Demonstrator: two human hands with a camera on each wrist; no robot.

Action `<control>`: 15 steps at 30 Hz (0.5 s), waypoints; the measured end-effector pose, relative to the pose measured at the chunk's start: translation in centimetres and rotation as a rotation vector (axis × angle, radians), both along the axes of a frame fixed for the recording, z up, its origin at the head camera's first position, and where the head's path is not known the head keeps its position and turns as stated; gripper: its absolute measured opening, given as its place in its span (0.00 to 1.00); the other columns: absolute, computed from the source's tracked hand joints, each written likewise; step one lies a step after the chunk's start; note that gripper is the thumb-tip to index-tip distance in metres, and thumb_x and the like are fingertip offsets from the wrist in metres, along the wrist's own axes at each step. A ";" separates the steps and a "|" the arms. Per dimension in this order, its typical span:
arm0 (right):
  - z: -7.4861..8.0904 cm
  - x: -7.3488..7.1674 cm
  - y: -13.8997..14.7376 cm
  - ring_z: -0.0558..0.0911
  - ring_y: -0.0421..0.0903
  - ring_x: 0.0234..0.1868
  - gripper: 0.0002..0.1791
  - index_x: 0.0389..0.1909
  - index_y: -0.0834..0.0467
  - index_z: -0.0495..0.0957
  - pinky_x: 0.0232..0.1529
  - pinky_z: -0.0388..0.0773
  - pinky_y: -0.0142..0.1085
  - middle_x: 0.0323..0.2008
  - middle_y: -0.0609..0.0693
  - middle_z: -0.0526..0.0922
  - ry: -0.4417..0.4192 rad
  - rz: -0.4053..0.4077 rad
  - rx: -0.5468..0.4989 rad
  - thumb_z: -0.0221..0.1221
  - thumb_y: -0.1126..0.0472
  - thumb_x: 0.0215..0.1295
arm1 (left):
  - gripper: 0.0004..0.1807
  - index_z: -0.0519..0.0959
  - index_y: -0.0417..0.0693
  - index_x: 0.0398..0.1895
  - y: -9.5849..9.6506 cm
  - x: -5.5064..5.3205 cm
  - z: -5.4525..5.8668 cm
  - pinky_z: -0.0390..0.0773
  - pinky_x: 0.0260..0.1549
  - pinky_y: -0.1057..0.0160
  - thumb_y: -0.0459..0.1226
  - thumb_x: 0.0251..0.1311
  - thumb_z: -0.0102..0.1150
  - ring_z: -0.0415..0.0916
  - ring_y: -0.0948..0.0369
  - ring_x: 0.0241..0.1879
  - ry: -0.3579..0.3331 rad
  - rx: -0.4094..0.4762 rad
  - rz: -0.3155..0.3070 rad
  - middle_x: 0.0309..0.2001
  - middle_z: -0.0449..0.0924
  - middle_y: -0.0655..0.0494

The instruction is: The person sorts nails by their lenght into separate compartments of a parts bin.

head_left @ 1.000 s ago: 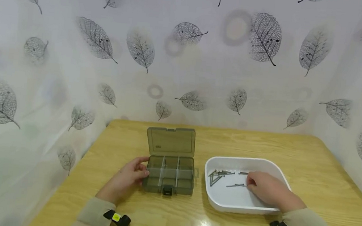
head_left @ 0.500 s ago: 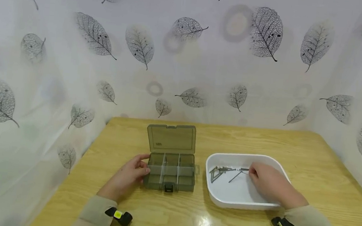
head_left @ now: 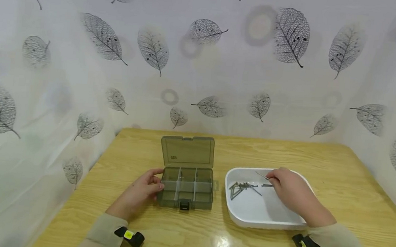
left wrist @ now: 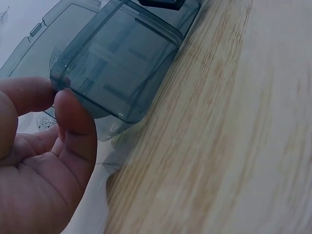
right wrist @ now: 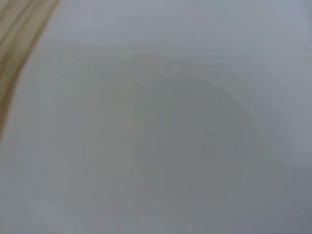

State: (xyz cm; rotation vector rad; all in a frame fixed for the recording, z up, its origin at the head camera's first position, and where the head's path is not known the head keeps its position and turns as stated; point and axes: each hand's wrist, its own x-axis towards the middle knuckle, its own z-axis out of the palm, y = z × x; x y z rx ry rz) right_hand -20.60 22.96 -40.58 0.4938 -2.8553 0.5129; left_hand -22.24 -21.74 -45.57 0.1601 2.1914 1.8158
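In the head view, a translucent grey compartment box (head_left: 187, 188) stands on the wooden table with its lid (head_left: 189, 152) raised at the back. My left hand (head_left: 143, 190) grips its left side; the left wrist view shows thumb and index finger pinching the corner of the box (left wrist: 117, 63). To the right is a white tray (head_left: 257, 214) with several long screws (head_left: 238, 190) in a loose pile. Over the tray, my right hand (head_left: 293, 192) pinches a thin screw (head_left: 262, 175) between thumb and fingers, pointing left. The right wrist view holds only blurred white tray (right wrist: 161, 122).
The wooden table (head_left: 187, 237) runs back to a white curtain (head_left: 224, 74) printed with grey leaves. Another screw (head_left: 267, 185) lies in the tray beside my right fingers. A black latch (head_left: 184, 205) is on the box's front.
My right hand has risen from the tray floor toward its back rim, lifting a screw. One screw that lay apart now lies against the pile. My left hand keeps its grip on the box.
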 end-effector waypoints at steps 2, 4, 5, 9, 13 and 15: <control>0.4 0.3 -0.9 0.78 0.44 0.34 0.06 0.37 0.56 0.82 0.36 0.76 0.42 0.33 0.45 0.79 0.001 0.019 -0.019 0.57 0.63 0.64 | 0.29 0.59 0.48 0.67 0.0 0.0 0.1 0.76 0.26 0.60 0.32 0.63 0.54 0.67 0.54 0.29 0.000 0.000 0.000 0.40 0.67 0.45; 0.8 0.6 -2.0 0.76 0.41 0.33 0.06 0.36 0.55 0.82 0.35 0.75 0.40 0.32 0.43 0.78 0.003 0.042 -0.039 0.57 0.63 0.64 | 0.29 0.59 0.48 0.67 -0.1 0.0 0.1 0.76 0.26 0.60 0.32 0.63 0.54 0.67 0.55 0.29 -0.001 -0.003 -0.007 0.40 0.67 0.45; 1.1 0.7 -2.7 0.75 0.40 0.32 0.06 0.36 0.54 0.82 0.34 0.75 0.38 0.31 0.42 0.77 0.000 0.053 -0.049 0.57 0.62 0.64 | 0.29 0.58 0.48 0.67 -0.1 -0.1 0.1 0.76 0.26 0.60 0.32 0.63 0.54 0.67 0.55 0.29 0.002 -0.005 -0.010 0.40 0.67 0.45; 1.7 1.1 -5.2 0.71 0.37 0.29 0.06 0.36 0.52 0.81 0.32 0.72 0.34 0.29 0.38 0.73 -0.003 0.102 -0.076 0.56 0.61 0.63 | 0.30 0.58 0.48 0.68 -0.1 0.0 0.1 0.76 0.26 0.60 0.33 0.64 0.54 0.67 0.55 0.29 -0.002 0.002 -0.014 0.40 0.67 0.45; 2.0 1.4 -7.6 0.69 0.36 0.27 0.06 0.36 0.50 0.81 0.30 0.72 0.32 0.28 0.36 0.72 -0.013 0.155 -0.118 0.56 0.61 0.63 | 0.31 0.57 0.48 0.68 -0.1 0.0 0.1 0.76 0.26 0.60 0.34 0.64 0.55 0.67 0.54 0.30 -0.005 0.005 -0.014 0.41 0.67 0.45; 2.0 1.4 -8.7 0.69 0.35 0.27 0.06 0.35 0.48 0.80 0.30 0.71 0.31 0.28 0.35 0.71 -0.021 0.172 -0.125 0.56 0.61 0.63 | 0.31 0.57 0.48 0.69 -0.1 0.1 0.1 0.76 0.27 0.60 0.34 0.64 0.55 0.67 0.55 0.30 -0.003 0.005 -0.019 0.41 0.67 0.45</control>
